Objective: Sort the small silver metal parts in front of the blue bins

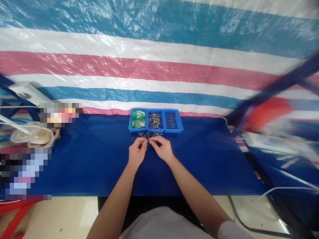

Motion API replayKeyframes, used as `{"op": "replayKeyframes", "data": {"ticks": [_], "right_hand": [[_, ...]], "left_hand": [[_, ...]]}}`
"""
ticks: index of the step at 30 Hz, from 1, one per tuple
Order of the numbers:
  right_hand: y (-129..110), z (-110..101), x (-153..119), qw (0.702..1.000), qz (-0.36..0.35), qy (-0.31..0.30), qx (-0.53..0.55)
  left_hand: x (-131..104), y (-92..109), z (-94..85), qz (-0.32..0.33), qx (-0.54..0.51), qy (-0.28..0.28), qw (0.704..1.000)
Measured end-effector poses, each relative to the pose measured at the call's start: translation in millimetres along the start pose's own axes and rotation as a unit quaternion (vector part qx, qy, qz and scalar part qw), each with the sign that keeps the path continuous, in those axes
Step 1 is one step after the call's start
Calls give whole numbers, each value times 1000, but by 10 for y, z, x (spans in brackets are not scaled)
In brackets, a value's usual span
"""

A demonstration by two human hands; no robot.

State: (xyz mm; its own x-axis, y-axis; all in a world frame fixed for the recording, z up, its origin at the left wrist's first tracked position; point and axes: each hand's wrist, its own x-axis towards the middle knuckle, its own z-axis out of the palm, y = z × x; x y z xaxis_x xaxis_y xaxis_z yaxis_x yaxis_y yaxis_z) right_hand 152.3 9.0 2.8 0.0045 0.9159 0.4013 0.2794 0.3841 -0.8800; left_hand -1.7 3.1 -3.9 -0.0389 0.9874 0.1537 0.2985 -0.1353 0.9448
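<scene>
Along the worktop's (204,156) back edge, three blue bins (179,130) hold, left to right, green packets (139,123), crowded metal pins (155,121) and sparser pins (171,121); just before them, by loose pins (142,134), my left hand (137,151) and right hand (163,148) pinch narrowly, contents unclear.

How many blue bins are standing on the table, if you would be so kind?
3 blue bins, side by side in a row: left, middle, right, all at the table's far edge.

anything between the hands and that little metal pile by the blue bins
Nothing visible: the left hand and right hand are right at the near edge of the metal pile; the bins sit beyond it.
</scene>
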Motion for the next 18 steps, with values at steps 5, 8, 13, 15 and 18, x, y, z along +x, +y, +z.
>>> {"op": "replayKeyframes", "data": {"ticks": [5, 8, 13, 15, 18], "right_hand": [[-6, 9, -11, 1000, -6, -4, -2], [-5, 11, -19, 1000, -17, -9, 2], [7, 10, -21, 1000, -21, -12, -1], [13, 9, -17, 1000, -19, -4, -4], [18, 7, -12, 1000, -15, 5, -7]], "left_hand": [[11, -1, -27, 14, 46, 3, 999], [12, -9, -50, 18, 74, 0, 997], [2, -15, -49, 15, 66, 4, 998], [-2, -13, -33, 3, 34, 3, 999], [-2, -14, -7, -12, -15, -5, 1000]]}}
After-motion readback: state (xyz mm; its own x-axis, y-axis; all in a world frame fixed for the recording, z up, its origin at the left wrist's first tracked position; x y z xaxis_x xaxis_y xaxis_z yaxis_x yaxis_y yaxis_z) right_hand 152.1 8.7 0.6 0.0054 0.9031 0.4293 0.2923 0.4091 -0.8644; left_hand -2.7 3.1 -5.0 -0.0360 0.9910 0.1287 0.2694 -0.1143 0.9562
